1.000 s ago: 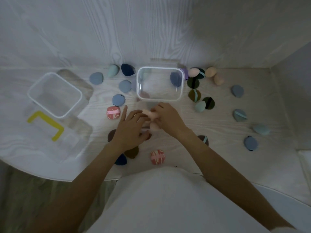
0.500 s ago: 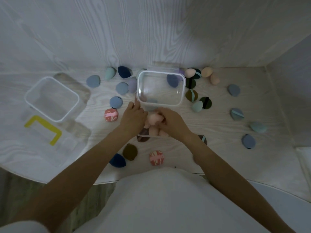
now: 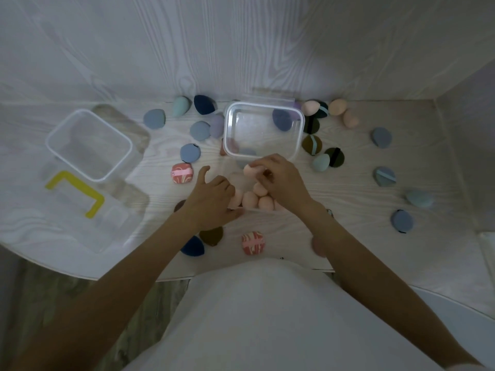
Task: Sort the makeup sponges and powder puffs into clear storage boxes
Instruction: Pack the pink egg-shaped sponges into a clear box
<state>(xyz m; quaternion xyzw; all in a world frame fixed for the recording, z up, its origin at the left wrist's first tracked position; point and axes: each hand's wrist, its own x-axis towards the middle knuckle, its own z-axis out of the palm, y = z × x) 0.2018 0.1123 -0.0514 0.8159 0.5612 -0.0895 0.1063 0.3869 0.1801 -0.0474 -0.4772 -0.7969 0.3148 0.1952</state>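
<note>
- Head view: my right hand sits just past table centre, fingers curled round a peach sponge, pinching it at the near rim of the clear box.
- My left hand lies at its nine o'clock with thumb stuck out and fingers loosely bent over a cluster of peach sponges; I cannot tell whether it grips one.
- That cluster seems to lie inside a faint clear container between my hands, though its edges are hard to make out.
- A second clear box stands well apart at ten o'clock, with a yellow-edged lid near it on the table.
- Blue puffs and a navy sponge lie scattered at eleven o'clock of my hands.
- At one o'clock, beside the box, lie dark green puffs and more peach sponges.
- Two pink patterned puffs show: one at nine o'clock of the left hand, one at six o'clock near the table edge.
- Blue-grey puffs spread out toward three o'clock.
</note>
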